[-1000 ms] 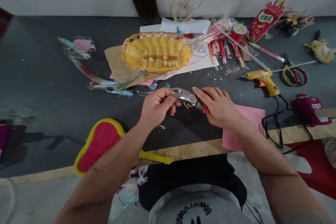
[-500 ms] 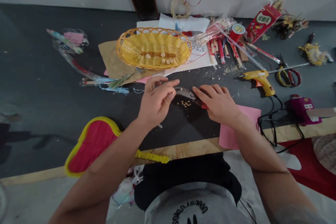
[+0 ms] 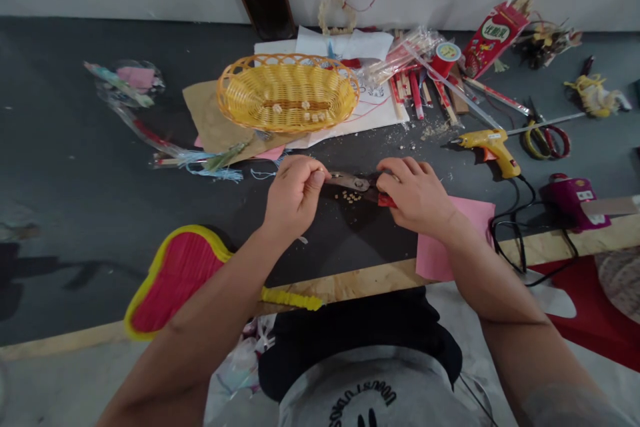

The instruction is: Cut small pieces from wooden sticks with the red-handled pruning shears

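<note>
My right hand (image 3: 415, 190) is wrapped round the red handles of a pair of pruning shears (image 3: 358, 184), whose metal blades point left. At the blade tips my left hand (image 3: 295, 195) is closed, thumb and index finger pinched together. Whatever lies in that pinch is too small to make out. Just below the blades, several tiny pale cut pieces (image 3: 350, 196) are scattered on the dark tabletop (image 3: 240, 207). A yellow woven basket (image 3: 287, 90) stands beyond my hands, with a brown stick and a few small pale pieces in it.
A yellow hot glue gun (image 3: 490, 147), scissors (image 3: 545, 140) and pink paper (image 3: 456, 240) lie to the right. A red drink carton (image 3: 494, 39) and thread spool (image 3: 445, 60) stand behind. A pink-and-yellow fan-shaped item (image 3: 175, 280) overhangs the front edge at left.
My left hand has closed from loosely spread fingers into a pinch at the blade tips. My right-hand fingers have curled further round the shears' handles.
</note>
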Motion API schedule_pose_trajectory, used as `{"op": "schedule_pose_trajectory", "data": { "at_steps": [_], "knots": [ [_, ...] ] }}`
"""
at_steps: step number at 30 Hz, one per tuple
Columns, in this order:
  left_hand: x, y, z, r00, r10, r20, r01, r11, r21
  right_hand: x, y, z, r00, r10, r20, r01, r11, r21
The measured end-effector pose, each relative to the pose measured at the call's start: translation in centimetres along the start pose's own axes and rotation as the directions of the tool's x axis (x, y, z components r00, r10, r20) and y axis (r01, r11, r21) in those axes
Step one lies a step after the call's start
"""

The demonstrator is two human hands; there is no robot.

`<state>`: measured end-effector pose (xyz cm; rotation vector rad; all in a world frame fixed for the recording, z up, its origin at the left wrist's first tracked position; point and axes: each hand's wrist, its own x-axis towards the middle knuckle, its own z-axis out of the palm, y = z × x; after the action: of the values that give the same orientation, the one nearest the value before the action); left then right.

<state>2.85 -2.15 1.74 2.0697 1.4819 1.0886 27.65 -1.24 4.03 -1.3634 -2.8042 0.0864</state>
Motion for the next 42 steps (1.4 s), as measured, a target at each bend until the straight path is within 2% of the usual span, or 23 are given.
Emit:
{"op": "schedule_pose_trajectory", "data": {
  "at_steps": [3,5,9,11,15,20,22,24,27,29,31,33,37,40,42],
  "knots": [
    [-0.1,0.0,-0.1,0.996,-0.048,-0.078,0.045,0.998,-0.031,0.0,0.3,0.1,1.0,-0.026,0.002,0.026,1.0,0.015],
    [-0.1,-0.1,0.0,0.996,-0.023,-0.086,0.019,0.999,-0.043,0.0,0.5,0.2,0.999,-0.038,-0.001,0.038,0.999,0.021],
    [0.0,-0.1,0.2,0.993,0.042,0.107,-0.042,0.999,-0.007,-0.1,0.6,0.3,0.998,-0.054,-0.017,0.054,0.998,0.014],
    [0.0,-0.1,0.4,0.987,0.049,0.153,-0.052,0.998,0.017,-0.1,0.6,0.4,0.998,-0.057,-0.028,0.057,0.998,0.016],
    [0.0,-0.2,0.3,0.997,0.047,0.054,-0.048,0.998,0.028,-0.1,0.8,0.4,0.997,-0.071,-0.026,0.072,0.997,0.035],
    [-0.1,-0.7,0.1,0.992,-0.09,-0.087,0.087,0.995,-0.045,-0.2,1.3,0.1,0.997,-0.077,0.015,0.076,0.993,0.087],
    [-0.2,-0.7,0.1,0.987,-0.099,-0.123,0.091,0.994,-0.066,-0.2,1.3,0.0,0.997,-0.071,0.019,0.069,0.993,0.094],
    [-0.2,-0.6,0.1,0.994,-0.049,-0.095,0.042,0.997,-0.071,-0.2,1.3,0.0,0.997,-0.068,0.022,0.065,0.994,0.091],
    [-0.1,-0.3,0.1,0.998,0.035,0.051,-0.032,0.998,-0.048,-0.2,1.1,0.1,0.998,-0.068,0.017,0.067,0.995,0.077],
    [0.0,-0.1,0.2,0.991,0.049,0.125,-0.047,0.999,-0.018,-0.2,1.1,0.1,0.997,-0.07,0.012,0.069,0.995,0.066],
    [0.0,-0.2,0.2,0.991,0.044,0.13,-0.046,0.999,0.015,-0.2,1.1,0.1,0.997,-0.072,0.006,0.072,0.995,0.062],
    [0.0,-0.2,0.2,0.996,0.035,0.08,-0.038,0.999,0.034,-0.2,1.2,0.0,0.997,-0.072,0.008,0.071,0.995,0.072],
    [0.0,-0.4,0.0,0.998,-0.057,-0.038,0.056,0.998,-0.017,-0.3,1.8,-0.2,0.998,-0.057,-0.007,0.058,0.988,0.141],
    [0.0,-0.7,0.1,0.978,-0.177,-0.108,0.162,0.977,-0.136,-0.2,2.4,0.0,0.995,-0.007,-0.104,0.032,0.971,0.238],
    [0.1,-0.9,0.3,0.955,-0.27,-0.126,0.227,0.933,-0.279,-0.1,2.7,0.3,0.98,0.045,-0.194,0.019,0.949,0.316]
  ]
}}
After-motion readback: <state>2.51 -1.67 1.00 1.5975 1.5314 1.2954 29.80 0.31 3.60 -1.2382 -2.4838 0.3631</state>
